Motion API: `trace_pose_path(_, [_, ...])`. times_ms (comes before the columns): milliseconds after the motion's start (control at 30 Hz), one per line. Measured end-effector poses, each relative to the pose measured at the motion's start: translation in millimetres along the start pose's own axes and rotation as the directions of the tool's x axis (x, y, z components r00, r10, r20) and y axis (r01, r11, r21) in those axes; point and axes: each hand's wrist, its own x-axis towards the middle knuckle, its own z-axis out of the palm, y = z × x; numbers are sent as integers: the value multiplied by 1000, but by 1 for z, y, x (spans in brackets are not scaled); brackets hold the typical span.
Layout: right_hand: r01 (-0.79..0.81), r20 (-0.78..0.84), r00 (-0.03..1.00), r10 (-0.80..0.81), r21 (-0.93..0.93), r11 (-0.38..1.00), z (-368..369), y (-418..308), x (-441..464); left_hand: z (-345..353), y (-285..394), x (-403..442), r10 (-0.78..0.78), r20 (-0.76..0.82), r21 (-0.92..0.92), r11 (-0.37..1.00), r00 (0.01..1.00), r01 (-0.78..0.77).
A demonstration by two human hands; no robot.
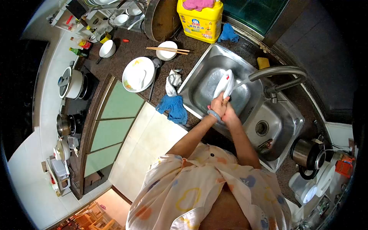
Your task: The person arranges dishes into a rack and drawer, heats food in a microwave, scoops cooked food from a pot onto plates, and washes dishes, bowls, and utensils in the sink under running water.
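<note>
Both of my hands are together over the large sink basin (199, 90). My left hand (217, 103), with a bluish band at the wrist, is closed around the lower end of white dishware (224, 84). Close against it, my right hand (229, 112) grips the same lower end, its fingers partly hidden. The dishware is narrow from this angle and has a red mark near its top; I cannot tell its exact kind. From the curved faucet (281, 70), a thin stream of water appears to run onto it.
A smaller basin (274, 124) adjoins on the right. Left of the sink lie a blue cloth (172, 108), a whitish cloth (173, 82), a stained plate (130, 73) with a spoon, and a bowl (166, 55) under chopsticks (168, 49). A yellow jug (199, 23) stands behind.
</note>
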Motion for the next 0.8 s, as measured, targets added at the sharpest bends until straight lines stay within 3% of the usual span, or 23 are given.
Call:
trace_pose_path(33, [10, 2, 1000, -10, 0, 1000, -9, -5, 8, -6, 7, 2, 34, 79, 268, 962, 996, -54])
trace_pose_path(100, [29, 102, 994, -44, 144, 989, -33, -22, 22, -14, 17, 5, 92, 77, 249, 963, 993, -108])
trace_pose_path(133, [100, 108, 986, -126, 219, 971, -18, -43, -8, -17, 18, 6, 116, 153, 310, 937, 981, -160])
trace_pose_path(167, [131, 135, 978, -157, 183, 974, -20, -62, -17, -18, 18, 4, 133, 237, 363, 907, 962, -215])
trace_pose_path(200, [209, 151, 964, -219, 78, 975, -11, -79, -35, -12, -2, 5, 349, 233, 336, 847, 908, -412])
trace_pose_path(233, [288, 163, 946, -280, -27, 957, -4, -90, -48, -12, 1, 2, 348, 290, 435, 782, 892, -447])
trace_pose_path(300, [364, 112, 931, -347, -245, 899, -22, -87, -21, -7, 1, 2, 414, 388, 538, 623, 823, -567])
trace_pose_path(367, [314, 36, 948, -315, -242, 918, -33, -88, -22, -4, 16, 5, 359, 472, 603, 534, 805, -592])
trace_pose_path(433, [299, -243, 897, -369, -283, 912, -39, -77, -13, 1, 6, 13, 510, 529, 547, 406, 678, -732])
trace_pose_path(500, [178, -468, 781, -413, -468, 866, -44, -65, 3, 1, 7, 15, 447, 582, 506, 456, 680, -732])
trace_pose_path(533, [397, -308, 788, -534, -408, 822, -55, -63, -3, 0, 5, 18, 429, 655, 429, 466, 622, -774])
trace_pose_path(567, [400, -320, 781, -537, -405, 822, -61, -62, -5, 1, 5, 21, 413, 721, 352, 474, 557, -807])
trace_pose_path(600, [441, -265, 740, -619, -504, 743, -70, -59, -1, -1, 21, 22, 480, 709, 191, 574, 516, -796])
trace_pose_path(633, [473, -200, 697, -689, -594, 651, -71, -60, -5, 2, 27, 22, 484, 711, 182, 575, 510, -798])
trace_pose_path(667, [520, -172, 628, -759, -632, 574, -72, -59, -10, 5, 33, 23, 449, 658, 182, 684, 605, -706])
trace_pose_path(700, [518, -178, 626, -760, -634, 575, -69, -65, -16, 9, 36, 26, 398, 604, 173, 781, 691, -600])
trace_pose_path(767, [345, -133, 626, -768, -836, 426, -61, -77, -29, 24, 28, 40, 385, 572, 149, 819, 724, -554])
trace_pose_path(800, [370, -113, 648, -754, -818, 440, -58, -82, -31, 31, 23, 47, 333, 492, 93, 899, 804, -429])
